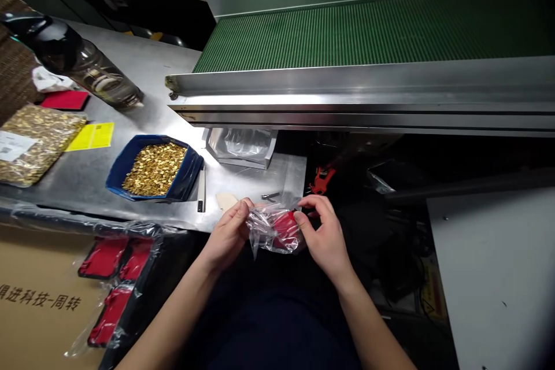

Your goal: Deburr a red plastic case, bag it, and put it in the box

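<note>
Between my two hands is a clear plastic bag [262, 222] with a flat red piece [286, 228] showing in it. My left hand [229, 234] pinches the crumpled left side of the bag. At the right, my right hand [323, 234] closes thumb and fingers on the edge of the red piece; whether plastic lies between them I cannot tell. Just beyond the bag a small dark metal tool [271, 195] lies on the metal table [173, 217]. Beside my left hand rests a pale flat scrap [226, 201].
A blue bin [117, 176] holds small gold-coloured parts, with a utility knife [202, 189] alongside. A grey tray [255, 161] of clear bags sits under the green conveyor [303, 40]. A bottle [99, 75] stands at left. Bagged red pieces [104, 257] lie on a cardboard box [34, 277].
</note>
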Demonstrator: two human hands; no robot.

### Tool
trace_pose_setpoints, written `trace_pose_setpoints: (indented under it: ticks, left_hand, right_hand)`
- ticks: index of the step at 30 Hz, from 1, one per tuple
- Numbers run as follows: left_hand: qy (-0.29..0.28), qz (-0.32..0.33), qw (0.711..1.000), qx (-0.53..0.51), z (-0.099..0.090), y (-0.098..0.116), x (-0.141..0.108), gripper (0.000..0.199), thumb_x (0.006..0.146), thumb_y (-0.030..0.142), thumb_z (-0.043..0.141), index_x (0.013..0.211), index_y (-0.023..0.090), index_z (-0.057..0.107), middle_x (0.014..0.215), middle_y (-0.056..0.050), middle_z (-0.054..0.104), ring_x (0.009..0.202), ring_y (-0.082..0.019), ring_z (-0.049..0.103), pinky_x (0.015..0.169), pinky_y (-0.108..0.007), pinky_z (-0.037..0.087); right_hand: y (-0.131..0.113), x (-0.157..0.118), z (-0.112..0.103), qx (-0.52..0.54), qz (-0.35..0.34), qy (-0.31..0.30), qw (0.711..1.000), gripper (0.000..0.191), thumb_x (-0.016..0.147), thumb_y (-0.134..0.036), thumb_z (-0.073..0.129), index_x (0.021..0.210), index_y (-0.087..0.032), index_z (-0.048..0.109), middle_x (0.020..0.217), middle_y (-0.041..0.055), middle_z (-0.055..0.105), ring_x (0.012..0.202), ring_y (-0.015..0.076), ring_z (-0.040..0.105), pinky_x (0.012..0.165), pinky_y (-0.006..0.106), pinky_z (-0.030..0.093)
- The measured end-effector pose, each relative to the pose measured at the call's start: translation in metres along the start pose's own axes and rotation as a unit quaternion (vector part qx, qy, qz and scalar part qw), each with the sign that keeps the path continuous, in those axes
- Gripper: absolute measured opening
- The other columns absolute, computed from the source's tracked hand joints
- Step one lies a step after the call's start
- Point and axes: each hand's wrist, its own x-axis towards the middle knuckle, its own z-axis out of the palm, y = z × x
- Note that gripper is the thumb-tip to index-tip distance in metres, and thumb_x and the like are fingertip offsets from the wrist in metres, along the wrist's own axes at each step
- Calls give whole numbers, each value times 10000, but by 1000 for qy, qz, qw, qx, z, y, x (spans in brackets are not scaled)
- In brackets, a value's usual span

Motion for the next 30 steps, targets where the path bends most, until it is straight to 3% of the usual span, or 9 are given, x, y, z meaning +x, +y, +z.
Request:
trace_pose_setpoints:
  ticks: [4, 8, 13, 16, 18, 22, 26, 28, 30]
  left_hand:
    - [14, -46, 998, -35, 3, -9, 0, 369, 886, 491, 739, 758, 181, 586, 695, -4, 590, 640, -140, 521, 615, -240, 464]
    - [15, -67, 997, -19, 3, -16, 3, 385, 881, 507, 742, 754, 178, 586, 654, 18, 548, 602, -120, 496, 581, -223, 452]
    - [-10, -85, 996, 37, 10, -11, 0, 497, 863, 639, 695, 1095, 201, 662, 1008, -69, 698, 876, -211, 653, 734, -300, 555]
    - [-46, -97, 986, 128, 19, -10, -3, 722, 776, 444, 863, 1390, 250, 537, 1278, -107, 669, 1136, -278, 640, 914, -359, 545]
    - [-60, -100, 982, 151, 22, -12, 1, 838, 761, 314, 876, 1476, 263, 440, 1210, -102, 689, 1058, -261, 668, 893, -363, 542]
    - [29, 40, 965, 259, 16, -13, 22, 696, 846, 260, 751, 1467, 281, 435, 1021, -49, 678, 848, -193, 651, 754, -313, 514]
    - [188, 264, 850, 415, 22, -6, 25, 461, 857, 227, 732, 1295, 274, 597, 1090, -54, 615, 977, -216, 595, 805, -308, 476]
    - [155, 280, 845, 427, 38, -5, 14, 280, 871, 251, 736, 1140, 255, 656, 971, -31, 600, 863, -198, 580, 764, -300, 467]
    - [42, 212, 878, 428, 58, -8, 1, 205, 887, 297, 738, 1072, 244, 668, 913, -22, 627, 796, -185, 588, 725, -292, 471]
  right_hand:
    - [-1, 6, -17, -61, -23, -77, 995, 455, 908, -359, 732, 1343, -304, 613, 1385, 52, 621, 1299, 256, 557, 1086, 387, 449]
    - [-5, 10, -24, -44, 30, -212, 976, 204, 963, -289, 635, 1127, -314, 754, 1090, -14, 771, 991, 203, 709, 888, 317, 523]
    - [2, 3, -17, -43, 119, -134, 983, 129, 922, -338, 677, 921, -263, 781, 828, -9, 775, 749, 185, 700, 695, 280, 499]
    - [7, -6, -17, -33, 145, -101, 984, 130, 884, -361, 718, 878, -236, 752, 792, 3, 753, 708, 179, 674, 670, 278, 489]
    - [10, -12, -23, 15, 163, -110, 980, 149, 867, -367, 734, 862, -218, 727, 765, 1, 722, 684, 168, 649, 663, 275, 489]
    - [14, -23, -40, 171, 209, -140, 953, 234, 817, -388, 798, 827, -189, 676, 718, -18, 634, 646, 147, 604, 645, 271, 493]
    - [15, -34, -45, 209, 203, -38, 956, 271, 816, -390, 815, 856, -201, 624, 766, -25, 605, 673, 143, 604, 669, 271, 503]
    - [12, -38, -40, 170, 186, -3, 968, 274, 824, -390, 808, 842, -213, 600, 760, -30, 584, 677, 144, 584, 661, 268, 486]
    - [6, -40, -33, 100, 156, 0, 983, 247, 835, -361, 794, 819, -222, 591, 753, -35, 577, 682, 144, 560, 655, 264, 457]
